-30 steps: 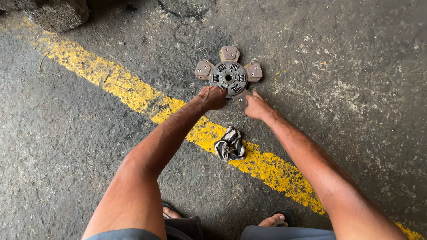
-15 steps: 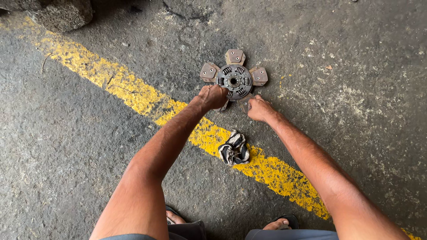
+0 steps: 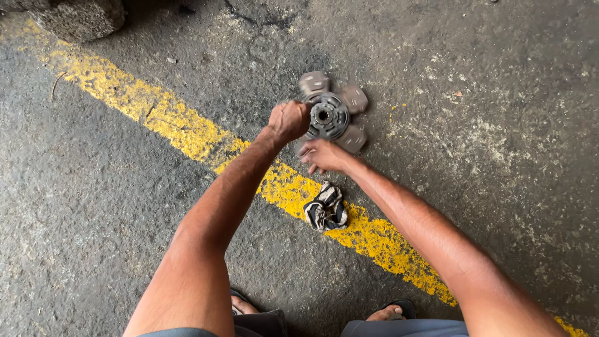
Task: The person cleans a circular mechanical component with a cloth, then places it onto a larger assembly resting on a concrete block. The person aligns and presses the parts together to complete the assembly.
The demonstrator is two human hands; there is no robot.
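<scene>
A round metal clutch disc point(image 3: 331, 115) with several friction pads around a splined hub is tilted up off the concrete floor. My left hand point(image 3: 288, 120) grips its left edge in a closed fist. Just below it, my right hand point(image 3: 323, 155) reaches under the disc's lower edge with fingers spread, touching or nearly touching a pad. A crumpled black-and-white rag point(image 3: 326, 208) lies on the floor near my right forearm.
A worn yellow painted line point(image 3: 156, 115) runs diagonally across the rough grey concrete. A stone block point(image 3: 78, 17) sits at the top left corner. My sandalled feet point(image 3: 387, 310) show at the bottom edge.
The disc lay flat on the floor before; now my left hand has lifted its left side so it stands tilted. My right hand has moved in beneath it.
</scene>
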